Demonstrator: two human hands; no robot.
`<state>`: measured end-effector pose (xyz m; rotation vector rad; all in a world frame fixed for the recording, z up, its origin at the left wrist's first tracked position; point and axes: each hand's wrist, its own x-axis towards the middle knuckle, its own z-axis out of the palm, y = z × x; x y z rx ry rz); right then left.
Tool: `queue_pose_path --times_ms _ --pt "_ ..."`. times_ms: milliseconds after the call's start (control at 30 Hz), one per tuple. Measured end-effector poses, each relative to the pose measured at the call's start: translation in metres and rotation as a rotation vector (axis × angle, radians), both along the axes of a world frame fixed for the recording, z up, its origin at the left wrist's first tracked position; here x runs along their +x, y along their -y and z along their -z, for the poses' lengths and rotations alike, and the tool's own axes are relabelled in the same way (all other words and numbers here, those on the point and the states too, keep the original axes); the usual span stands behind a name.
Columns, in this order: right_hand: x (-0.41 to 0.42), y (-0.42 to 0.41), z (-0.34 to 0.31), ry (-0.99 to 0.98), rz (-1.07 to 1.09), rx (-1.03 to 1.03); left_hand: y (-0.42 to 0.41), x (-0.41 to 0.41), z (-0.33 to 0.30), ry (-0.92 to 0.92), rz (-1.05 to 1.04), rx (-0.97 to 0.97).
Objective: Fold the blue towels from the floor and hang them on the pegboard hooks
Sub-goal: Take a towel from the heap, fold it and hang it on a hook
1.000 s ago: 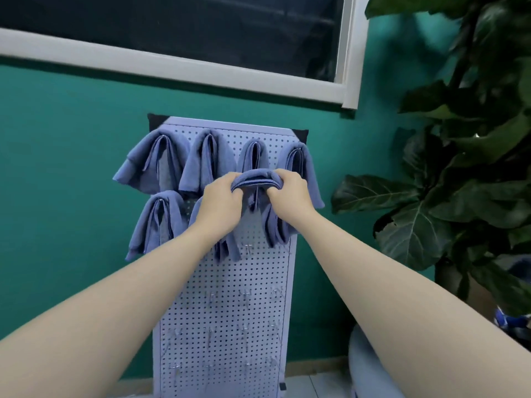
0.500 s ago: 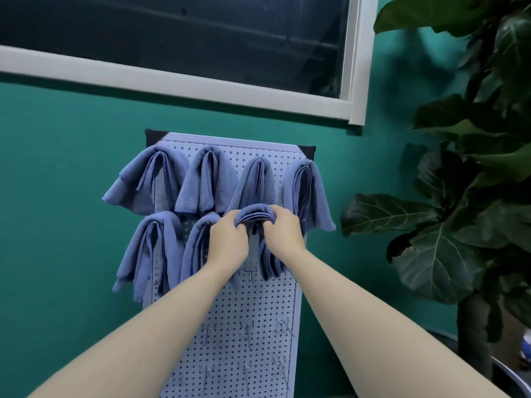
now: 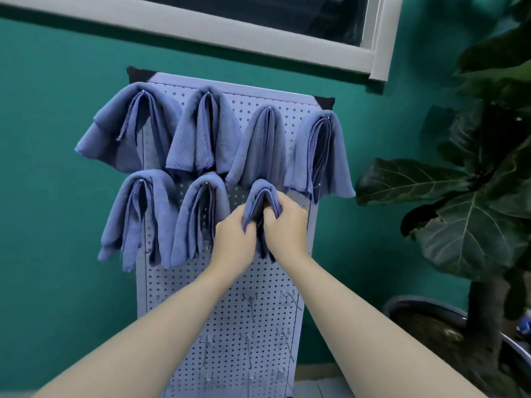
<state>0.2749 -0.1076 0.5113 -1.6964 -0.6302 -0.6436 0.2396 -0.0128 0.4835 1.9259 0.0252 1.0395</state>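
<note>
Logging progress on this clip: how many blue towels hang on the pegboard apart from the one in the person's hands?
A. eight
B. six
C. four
B: four towels hang along the pegboard's top row and two in the second, beside the one both hands hold.

A white pegboard (image 3: 253,285) stands against the teal wall. Four folded blue towels (image 3: 201,133) hang along its top row, and three more (image 3: 143,216) hang just below them (the rightmost held by both hands). Bare metal hooks (image 3: 249,303) stud the pegboard's lower half.
</note>
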Motion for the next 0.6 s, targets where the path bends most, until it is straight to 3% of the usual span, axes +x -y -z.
queue_pose_path --times_ms 133,333,600 --pt "-0.003 -0.002 0.023 -0.041 0.001 0.018 -0.003 -0.010 0.019 -0.027 0.032 0.079" --pt "-0.037 0.013 0.082 -0.088 -0.043 -0.113 -0.006 -0.046 0.058 -0.063 0.084 0.158" --pt "-0.102 0.043 0.235 -0.328 -0.143 -0.177 -0.018 -0.113 0.206 -0.275 0.037 0.253"
